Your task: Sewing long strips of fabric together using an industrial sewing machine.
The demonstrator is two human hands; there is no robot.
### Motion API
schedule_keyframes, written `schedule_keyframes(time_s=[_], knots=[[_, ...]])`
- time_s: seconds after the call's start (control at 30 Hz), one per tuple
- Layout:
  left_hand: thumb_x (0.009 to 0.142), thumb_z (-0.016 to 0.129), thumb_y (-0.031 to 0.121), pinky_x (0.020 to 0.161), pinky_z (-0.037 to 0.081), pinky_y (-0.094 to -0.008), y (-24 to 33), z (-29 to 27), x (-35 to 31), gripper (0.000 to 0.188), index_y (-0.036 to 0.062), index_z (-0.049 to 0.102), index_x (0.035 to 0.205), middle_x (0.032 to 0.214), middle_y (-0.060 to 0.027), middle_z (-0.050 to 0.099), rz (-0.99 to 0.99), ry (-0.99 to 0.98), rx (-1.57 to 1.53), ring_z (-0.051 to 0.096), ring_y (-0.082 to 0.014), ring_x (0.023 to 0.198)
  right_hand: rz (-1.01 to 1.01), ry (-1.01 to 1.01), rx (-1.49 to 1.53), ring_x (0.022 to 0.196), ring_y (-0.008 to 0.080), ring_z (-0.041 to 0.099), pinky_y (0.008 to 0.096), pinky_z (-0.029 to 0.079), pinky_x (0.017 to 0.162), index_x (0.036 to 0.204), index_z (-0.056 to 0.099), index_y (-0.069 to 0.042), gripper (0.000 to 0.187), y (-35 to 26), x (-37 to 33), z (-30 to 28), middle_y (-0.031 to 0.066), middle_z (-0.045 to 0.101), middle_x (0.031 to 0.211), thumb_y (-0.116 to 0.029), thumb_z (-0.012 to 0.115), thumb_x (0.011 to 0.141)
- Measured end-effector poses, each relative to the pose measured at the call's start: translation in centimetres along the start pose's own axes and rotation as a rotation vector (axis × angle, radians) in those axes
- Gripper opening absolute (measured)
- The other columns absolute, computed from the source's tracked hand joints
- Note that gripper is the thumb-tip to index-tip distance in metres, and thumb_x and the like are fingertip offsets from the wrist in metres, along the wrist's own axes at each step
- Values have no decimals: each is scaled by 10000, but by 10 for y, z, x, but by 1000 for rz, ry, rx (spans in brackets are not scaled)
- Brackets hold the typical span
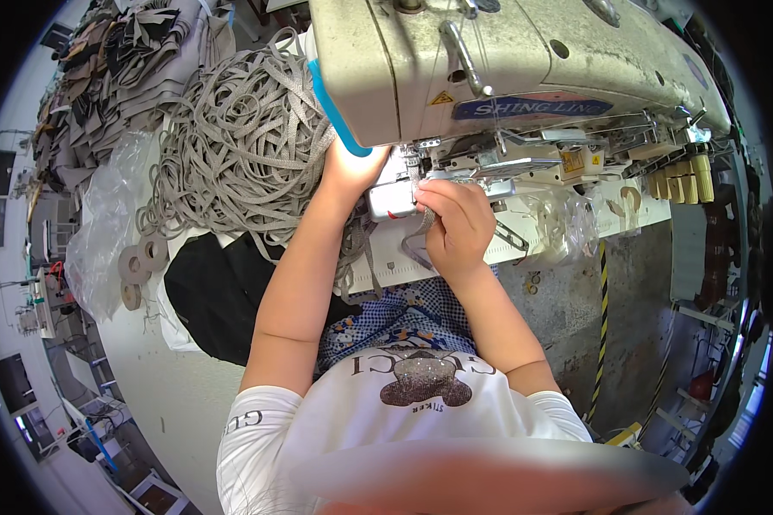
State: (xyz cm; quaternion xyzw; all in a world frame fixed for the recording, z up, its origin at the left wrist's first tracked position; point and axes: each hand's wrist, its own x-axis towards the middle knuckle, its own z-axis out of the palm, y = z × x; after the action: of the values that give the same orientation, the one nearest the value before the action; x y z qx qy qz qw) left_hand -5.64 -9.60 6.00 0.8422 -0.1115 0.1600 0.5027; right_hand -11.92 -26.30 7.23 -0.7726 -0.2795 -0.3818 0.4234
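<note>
In front of me stands an industrial sewing machine [352, 94], its presser foot and needle area [414, 159] lit up. My right hand [460, 225] is closed at the front of the foot, thumb and fingers pinching a narrow grey woven tape [418, 245]. From there the tape curves down over the table edge. My left hand [354, 170] reaches in left of the needle area, below the blue-edged end of the machine head. Its fingers are hidden, so what it holds does not show.
A big tangled heap of grey tape [240, 137] lies left of the machine. Nearer are black cloth [219, 287] and rolls of tape [133, 266]. Folded fabric pieces [137, 69] are stacked behind, clear plastic [107, 223] beside them. More plastic [563, 223] lies at right; a striped floor line [599, 335] runs beyond.
</note>
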Motion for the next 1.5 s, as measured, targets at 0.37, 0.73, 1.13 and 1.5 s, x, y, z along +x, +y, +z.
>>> schedule_keyframes(time_s=[0.37,0.73,1.13,1.5], knots=[[815,618,143,778,465,-322,-2,2,1,265,0,546,1026,968,-116,615,-18,-3,-16,596,-221,907,23,-6,-10,672,225,569,304,464,578,805,618,-52,241,-4,2,-1,41,625,844,55,568,595],[774,615,76,701,468,-323,1,6,2,144,14,616,904,860,-100,647,42,97,-77,614,-233,790,27,3,-31,677,216,575,299,461,578,799,619,-50,225,-5,3,1,38,627,839,58,573,607],[833,602,157,811,454,-315,1,2,1,290,-1,532,1066,992,-122,615,57,20,-82,592,-221,940,-5,-30,72,681,233,557,295,447,597,827,622,-18,317,-13,1,-6,84,622,851,117,507,564],[827,619,186,806,462,-310,-3,4,-3,326,5,527,1082,998,-120,620,-66,-5,-167,601,-214,940,-30,-78,66,661,232,558,302,452,589,831,618,-6,339,-7,2,-7,94,616,849,121,495,542]])
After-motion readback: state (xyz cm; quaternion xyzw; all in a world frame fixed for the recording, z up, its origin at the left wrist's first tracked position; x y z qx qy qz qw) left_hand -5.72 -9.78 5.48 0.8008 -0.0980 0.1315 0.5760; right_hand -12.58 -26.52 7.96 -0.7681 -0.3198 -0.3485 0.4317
